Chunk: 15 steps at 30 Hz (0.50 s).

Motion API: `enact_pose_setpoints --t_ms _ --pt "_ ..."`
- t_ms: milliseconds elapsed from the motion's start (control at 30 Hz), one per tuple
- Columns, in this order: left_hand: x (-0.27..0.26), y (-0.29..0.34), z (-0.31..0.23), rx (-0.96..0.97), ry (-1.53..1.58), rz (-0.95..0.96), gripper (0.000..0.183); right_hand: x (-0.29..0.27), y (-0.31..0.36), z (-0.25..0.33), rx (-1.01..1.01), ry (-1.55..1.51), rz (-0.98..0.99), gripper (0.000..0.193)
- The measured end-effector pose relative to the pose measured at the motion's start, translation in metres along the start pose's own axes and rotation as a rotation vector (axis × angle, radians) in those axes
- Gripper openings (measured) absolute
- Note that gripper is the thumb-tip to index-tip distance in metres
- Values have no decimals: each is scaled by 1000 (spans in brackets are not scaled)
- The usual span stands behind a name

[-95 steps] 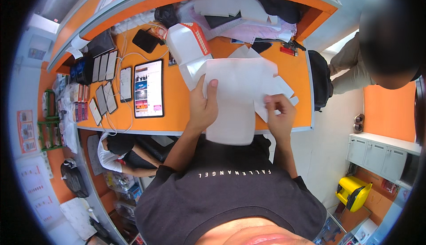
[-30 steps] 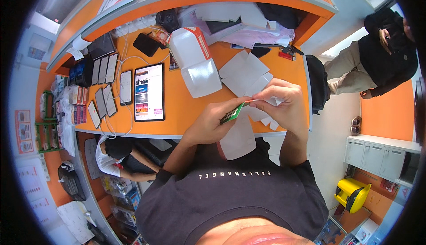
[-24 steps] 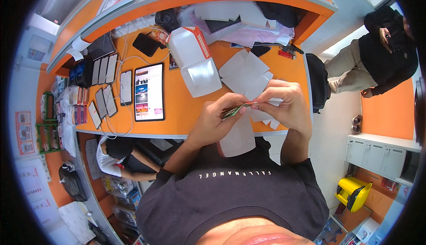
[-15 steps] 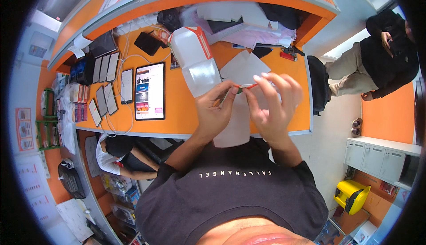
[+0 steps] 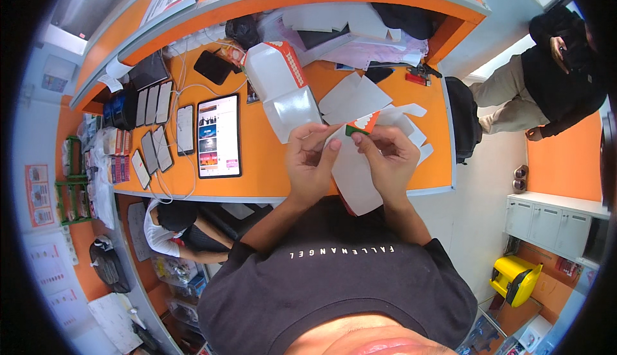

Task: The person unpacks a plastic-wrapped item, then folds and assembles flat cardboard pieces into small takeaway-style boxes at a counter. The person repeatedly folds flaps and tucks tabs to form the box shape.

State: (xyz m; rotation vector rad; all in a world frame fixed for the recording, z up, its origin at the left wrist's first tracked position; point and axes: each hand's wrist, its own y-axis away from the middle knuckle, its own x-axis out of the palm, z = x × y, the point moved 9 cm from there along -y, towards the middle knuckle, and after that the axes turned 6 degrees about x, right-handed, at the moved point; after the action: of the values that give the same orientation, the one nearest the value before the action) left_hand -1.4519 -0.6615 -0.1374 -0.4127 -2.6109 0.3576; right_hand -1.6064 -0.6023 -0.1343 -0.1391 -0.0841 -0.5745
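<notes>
- Carton (image 5: 361,186): a partly folded card piece held between the two hands above the near edge of the orange desk (image 5: 263,176), its pale inner face showing; the lower panel hangs over the edge, before the dark shirt (image 5: 334,258).
- Folded corner (image 5: 364,124): a red, white and green printed part at the carton's top. Half a second ago it showed only as a thin strip between the fingertips; now its printed face is turned up to view.
- Right hand (image 5: 393,160): pinches the corner, thumb on the green edge, fingers behind. In the preceding frame these fingers were raised and spread; they have since come down and curled.
- Left hand (image 5: 308,165): thumb and forefinger pinch the carton's left edge, remaining fingers curled. The thumb now stands apart from the right thumb; previously the two nearly met.
- Lower panel: shifted to the right since the preceding frame, a red border now visible along its left side.
- White card pieces (image 5: 353,95): flat on the desk beyond the hands, unchanged in position.
- Open box (image 5: 260,72), white inside with a red printed side, and lit tablet (image 5: 218,138): likewise unmoved, left of the card pieces.
</notes>
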Motion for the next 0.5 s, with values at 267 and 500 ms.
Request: enact_pose_setpoints --t_ms 267,500 --pt "-4 -1 -6 270 -257 70 16 15 5 -3 -14 -32 164 12" --pt "-3 4 -9 123 -281 91 16 17 0 -10 21 -33 268 10"
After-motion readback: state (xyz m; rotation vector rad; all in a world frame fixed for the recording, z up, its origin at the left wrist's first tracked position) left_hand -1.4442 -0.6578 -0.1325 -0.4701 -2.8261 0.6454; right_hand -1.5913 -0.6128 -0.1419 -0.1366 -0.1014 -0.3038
